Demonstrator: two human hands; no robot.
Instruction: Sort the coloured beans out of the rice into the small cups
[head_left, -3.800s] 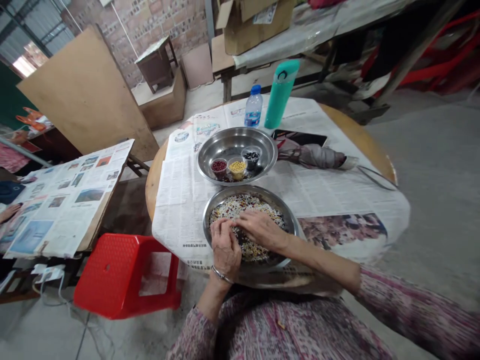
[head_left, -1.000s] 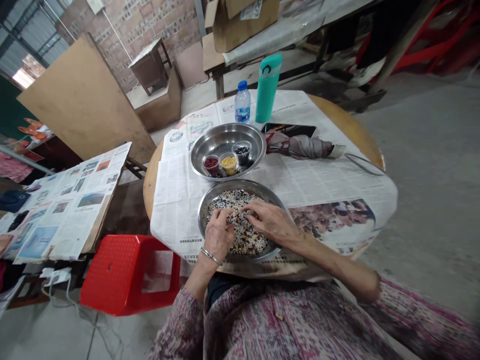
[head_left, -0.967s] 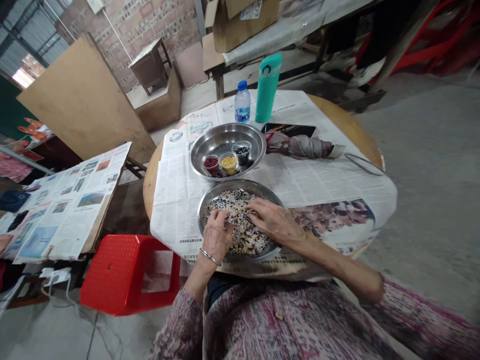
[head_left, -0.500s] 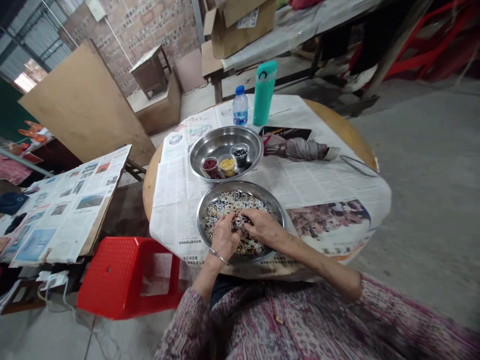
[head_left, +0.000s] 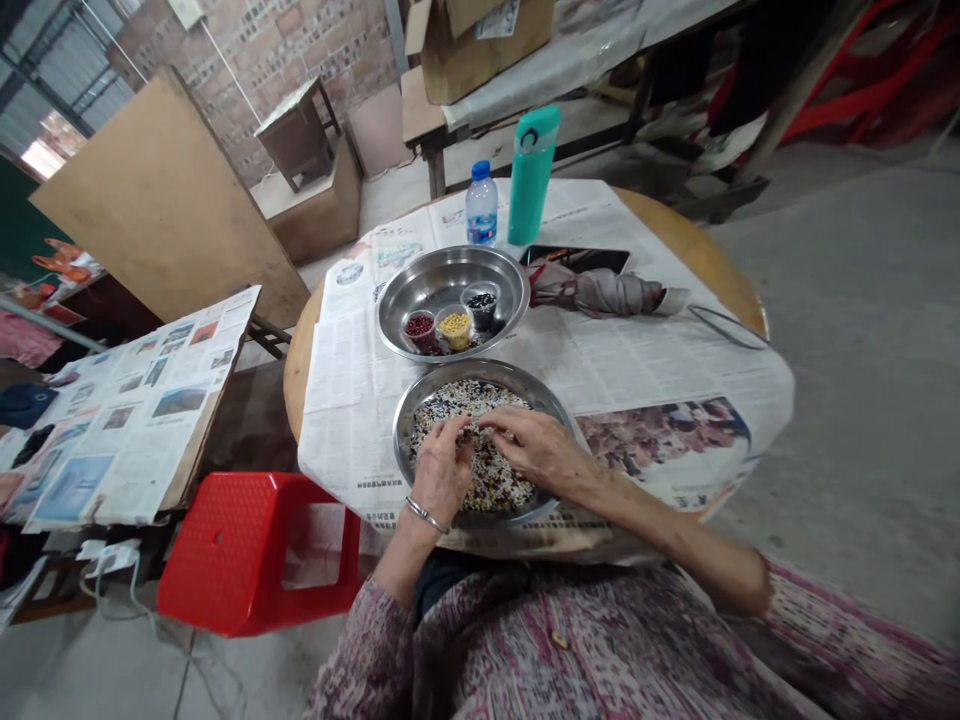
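A round steel basin (head_left: 561, 398) in front of me holds a mix of white, black, yellow and dark red grains and beans (head_left: 495, 488). Over the left of this mix is my left hand (head_left: 442, 468), bracelet at the wrist, its fingers bent and the thumb apart. My right hand (head_left: 536, 447) reaches in from the right, fingers loosely curved and apart. The fingertips of both hands almost meet above the mix; anything small between them is too fine to make out. Behind, a second steel basin (head_left: 409, 282) contains cups of red beans (head_left: 418, 328), yellow beans (head_left: 454, 328) and black beans (head_left: 481, 304).
Newspaper (head_left: 352, 400) covers the round table. At its far side stand a water bottle (head_left: 481, 208) and a turquoise flask (head_left: 533, 178), near a dark phone (head_left: 592, 259) and a folded grey umbrella (head_left: 600, 291). A red stool (head_left: 225, 550) is at my left, beside another newspaper-covered table (head_left: 150, 400).
Both hands have lifted slightly and loosened their fingers over the mix. The right hand has shifted a little to the right. The basins and cups stay put.
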